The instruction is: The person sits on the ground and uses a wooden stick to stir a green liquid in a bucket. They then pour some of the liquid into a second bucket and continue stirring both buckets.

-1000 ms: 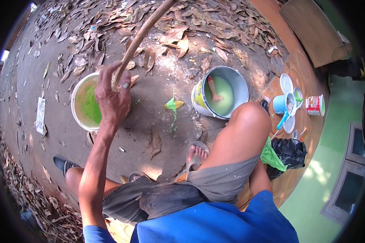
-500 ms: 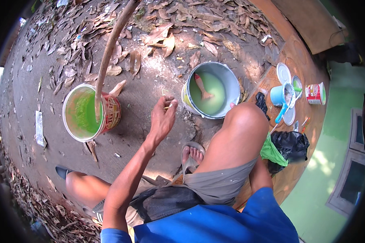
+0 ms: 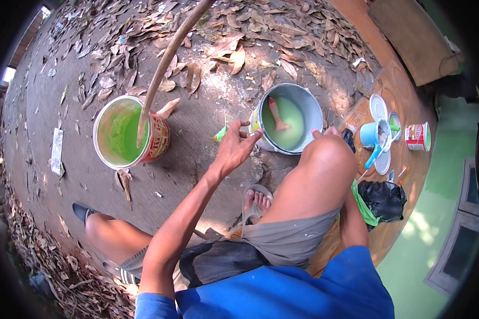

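Observation:
A grey-rimmed bucket (image 3: 313, 106) of pale green liquid stands in front of me. A paintbrush (image 3: 274, 111) leans in it, its reddish end against the inner wall. My left hand (image 3: 236, 148) is open beside the bucket's left side, fingers apart, a fingertip close to the wall. Next to that hand is a small green and white piece (image 3: 221, 134) that I cannot make out. My right hand (image 3: 329, 132) is at the bucket's right rim with a fingertip on it; my raised knee hides most of it. Farther left, a red and white bucket (image 3: 158, 139) contains bright green paint and a long wooden stick (image 3: 162, 66).
On the tiled ledge at right stand a light blue dipper (image 3: 368, 134), round lids (image 3: 378, 106), a red and white tin (image 3: 416, 137) and a black plastic bag (image 3: 382, 199). Dry leaves (image 3: 287, 32) cover the far ground. A green wall rises beyond the ledge.
My left hand has gone from pinched fingers to spread ones, nearer the bucket. More of my right hand shows past the knee. The whole view has shifted slightly.

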A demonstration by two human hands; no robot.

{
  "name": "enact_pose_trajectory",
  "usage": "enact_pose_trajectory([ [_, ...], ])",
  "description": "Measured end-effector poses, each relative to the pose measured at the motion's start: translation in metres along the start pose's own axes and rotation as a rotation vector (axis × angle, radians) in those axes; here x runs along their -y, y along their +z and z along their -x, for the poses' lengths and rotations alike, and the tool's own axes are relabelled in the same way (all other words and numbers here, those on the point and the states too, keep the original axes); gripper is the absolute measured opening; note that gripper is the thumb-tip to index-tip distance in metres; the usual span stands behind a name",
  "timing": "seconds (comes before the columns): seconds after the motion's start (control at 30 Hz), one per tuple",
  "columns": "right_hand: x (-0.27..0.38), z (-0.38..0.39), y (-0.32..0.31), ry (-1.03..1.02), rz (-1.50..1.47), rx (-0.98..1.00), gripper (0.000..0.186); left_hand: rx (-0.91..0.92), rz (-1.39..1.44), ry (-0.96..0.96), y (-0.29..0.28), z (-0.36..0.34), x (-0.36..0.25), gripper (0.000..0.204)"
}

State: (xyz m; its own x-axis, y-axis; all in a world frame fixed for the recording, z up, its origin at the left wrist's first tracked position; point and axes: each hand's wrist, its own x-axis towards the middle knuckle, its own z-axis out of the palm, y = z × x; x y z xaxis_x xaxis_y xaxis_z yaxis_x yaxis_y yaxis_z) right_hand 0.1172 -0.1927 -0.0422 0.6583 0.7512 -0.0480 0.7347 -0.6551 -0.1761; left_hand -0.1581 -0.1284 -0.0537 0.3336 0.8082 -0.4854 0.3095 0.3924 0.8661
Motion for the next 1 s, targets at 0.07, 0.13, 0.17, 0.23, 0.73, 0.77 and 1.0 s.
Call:
enact_pose_trajectory([
  [0.07, 0.026, -0.007, -0.017, -0.126, -0.121, 0.069, 0.035, -0.034, -0.071, 0.008, -0.001, -0.005, -0.002, 0.051],
  [0.13, 0.052, -0.015, -0.032, -0.221, -0.255, 0.211, 0.041, -0.043, -0.112, 0.011, 0.0, -0.007, 0.001, 0.047],
  [0.17, 0.062, -0.022, -0.025, -0.303, -0.263, 0.301, 0.041, -0.034, -0.118, 0.01, 0.001, -0.007, 0.006, 0.046],
  [0.23, 0.083, -0.037, 0.005, -0.455, -0.244, 0.391, 0.043, -0.034, -0.104, -0.005, 0.0, -0.004, 0.021, 0.043],
  [0.73, 0.1, -0.046, 0.03, -0.667, -0.165, 0.173, 0.028, 0.102, -0.044, -0.111, -0.013, 0.023, 0.082, 0.031],
  [0.77, 0.096, -0.043, 0.018, -0.657, -0.243, 0.115, 0.027, 0.099, -0.008, -0.119, -0.008, 0.024, 0.078, 0.031],
  [1.0, 0.062, -0.026, -0.007, -0.674, -0.462, 0.129, 0.029, 0.161, 0.158, -0.06, 0.013, 0.013, 0.066, 0.028],
])
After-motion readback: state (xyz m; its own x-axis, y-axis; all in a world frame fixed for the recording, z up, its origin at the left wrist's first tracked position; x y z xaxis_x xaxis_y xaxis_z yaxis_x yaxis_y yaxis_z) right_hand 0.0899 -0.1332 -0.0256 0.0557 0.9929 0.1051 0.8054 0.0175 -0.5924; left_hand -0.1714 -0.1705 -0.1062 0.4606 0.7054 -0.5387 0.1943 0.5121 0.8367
